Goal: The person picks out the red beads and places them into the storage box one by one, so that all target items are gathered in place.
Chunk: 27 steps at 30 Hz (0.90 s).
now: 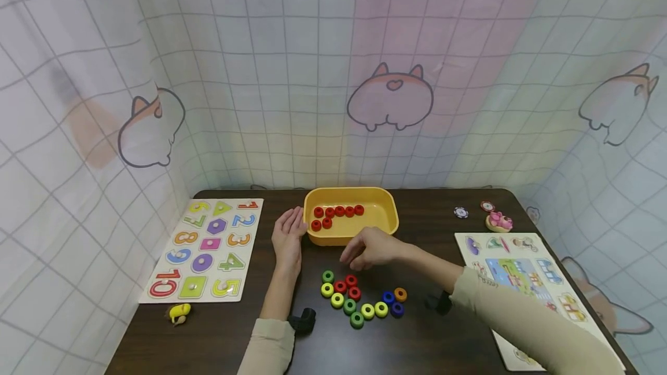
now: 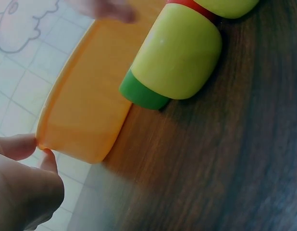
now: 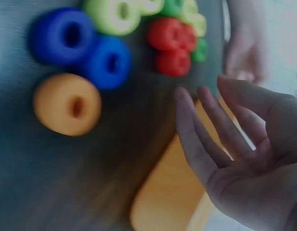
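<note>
My left hand (image 1: 288,242) is at the left end of a yellow tray (image 1: 351,241); the left wrist view shows its thumb and a fingertip pinching the tray's rim. Several red beads (image 1: 340,211) lie inside, toward the left and middle. In front of the tray my right hand (image 1: 376,246) hovers with loosely bent fingers, and the right wrist view shows nothing between them. Below it lie loose beads with holes: red beads (image 1: 355,293), green beads (image 1: 356,320), yellow beads (image 1: 381,309), blue beads (image 1: 397,309) and an orange bead (image 1: 400,294).
A number puzzle board (image 1: 208,247) lies at the left, with a small yellow toy (image 1: 179,312) near its front edge. At the right is a picture puzzle board (image 1: 513,265), partly under my right sleeve. Behind it are a pink toy (image 1: 499,222) and two poker chips (image 1: 461,212).
</note>
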Each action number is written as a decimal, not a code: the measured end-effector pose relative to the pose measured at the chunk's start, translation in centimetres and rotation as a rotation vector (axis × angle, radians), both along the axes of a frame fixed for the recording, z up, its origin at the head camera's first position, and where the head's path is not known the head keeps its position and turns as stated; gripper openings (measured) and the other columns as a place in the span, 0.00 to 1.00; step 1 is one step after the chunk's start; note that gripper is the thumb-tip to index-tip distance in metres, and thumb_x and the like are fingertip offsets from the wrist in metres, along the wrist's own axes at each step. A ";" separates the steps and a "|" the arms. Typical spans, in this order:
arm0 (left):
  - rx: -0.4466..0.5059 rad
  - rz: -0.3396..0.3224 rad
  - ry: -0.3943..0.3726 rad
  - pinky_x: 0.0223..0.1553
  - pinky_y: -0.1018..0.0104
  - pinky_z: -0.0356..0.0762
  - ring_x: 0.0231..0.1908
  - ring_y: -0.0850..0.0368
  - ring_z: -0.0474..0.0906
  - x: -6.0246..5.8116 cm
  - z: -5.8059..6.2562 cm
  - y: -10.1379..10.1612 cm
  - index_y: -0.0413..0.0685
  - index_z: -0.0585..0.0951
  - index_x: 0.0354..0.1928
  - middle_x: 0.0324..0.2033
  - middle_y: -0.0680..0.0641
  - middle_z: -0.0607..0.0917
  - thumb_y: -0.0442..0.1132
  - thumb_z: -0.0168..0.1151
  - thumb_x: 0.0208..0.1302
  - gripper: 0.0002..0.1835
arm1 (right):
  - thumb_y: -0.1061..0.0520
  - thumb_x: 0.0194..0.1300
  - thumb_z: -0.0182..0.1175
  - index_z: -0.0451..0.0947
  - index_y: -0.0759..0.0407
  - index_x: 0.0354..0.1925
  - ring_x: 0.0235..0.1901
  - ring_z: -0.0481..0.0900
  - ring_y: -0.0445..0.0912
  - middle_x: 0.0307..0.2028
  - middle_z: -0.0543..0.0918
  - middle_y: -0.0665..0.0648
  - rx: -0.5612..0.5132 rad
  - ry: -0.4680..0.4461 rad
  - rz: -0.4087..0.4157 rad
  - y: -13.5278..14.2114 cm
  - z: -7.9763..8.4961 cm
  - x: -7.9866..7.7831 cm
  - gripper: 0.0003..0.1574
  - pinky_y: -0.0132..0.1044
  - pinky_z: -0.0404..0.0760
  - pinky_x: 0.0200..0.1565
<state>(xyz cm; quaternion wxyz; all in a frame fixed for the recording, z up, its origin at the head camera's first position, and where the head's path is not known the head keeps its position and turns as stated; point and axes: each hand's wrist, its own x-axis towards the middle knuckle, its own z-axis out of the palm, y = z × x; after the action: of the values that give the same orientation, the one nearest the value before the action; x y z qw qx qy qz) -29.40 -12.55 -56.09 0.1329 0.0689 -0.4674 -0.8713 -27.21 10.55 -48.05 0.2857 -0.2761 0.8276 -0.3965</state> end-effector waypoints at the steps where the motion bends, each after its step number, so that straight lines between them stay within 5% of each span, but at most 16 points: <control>1: -0.001 0.002 -0.005 0.59 0.65 0.75 0.63 0.52 0.73 0.0 0.1 0.0 0.39 0.65 0.64 0.64 0.37 0.72 0.18 0.56 0.63 0.28 | 0.64 0.60 0.67 0.86 0.58 0.45 0.33 0.87 0.50 0.40 0.88 0.59 0.008 -0.013 -0.001 0.2 -0.5 0.2 0.13 0.47 0.87 0.36; 8: 0.004 0.001 -0.021 0.58 0.66 0.75 0.63 0.52 0.73 -0.1 0.2 0.0 0.40 0.65 0.63 0.63 0.38 0.73 0.18 0.56 0.62 0.28 | 0.65 0.60 0.66 0.85 0.60 0.46 0.32 0.87 0.59 0.39 0.88 0.59 -0.024 -0.113 -0.050 0.8 -2.8 1.4 0.14 0.52 0.87 0.34; 17: 0.010 0.007 -0.004 0.59 0.65 0.75 0.63 0.51 0.72 -0.1 0.0 -0.1 0.39 0.65 0.64 0.64 0.37 0.73 0.17 0.56 0.62 0.29 | 0.70 0.60 0.64 0.84 0.66 0.47 0.35 0.87 0.60 0.41 0.86 0.66 -0.121 -0.247 -0.095 0.8 -3.6 1.2 0.15 0.56 0.85 0.39; 22: 0.027 0.012 0.017 0.62 0.61 0.72 0.64 0.48 0.71 0.1 0.0 0.0 0.35 0.64 0.64 0.64 0.35 0.72 0.15 0.54 0.61 0.29 | 0.70 0.59 0.64 0.84 0.67 0.47 0.35 0.86 0.63 0.41 0.87 0.66 -0.141 -0.263 -0.102 0.6 -2.7 0.8 0.15 0.59 0.84 0.40; 27: 0.032 0.012 0.014 0.64 0.57 0.70 0.64 0.48 0.71 0.0 0.1 0.0 0.38 0.65 0.63 0.64 0.36 0.72 0.15 0.54 0.61 0.29 | 0.69 0.60 0.64 0.82 0.69 0.49 0.35 0.87 0.62 0.41 0.87 0.65 -0.184 -0.262 -0.124 0.2 0.0 -0.6 0.16 0.60 0.83 0.42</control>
<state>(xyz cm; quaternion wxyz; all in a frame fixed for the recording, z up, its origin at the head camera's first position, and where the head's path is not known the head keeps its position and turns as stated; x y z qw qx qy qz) -29.41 -12.53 -56.03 0.1403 0.0676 -0.4522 -0.8782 -27.82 10.71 -48.08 0.3397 -0.1952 0.7589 -0.5202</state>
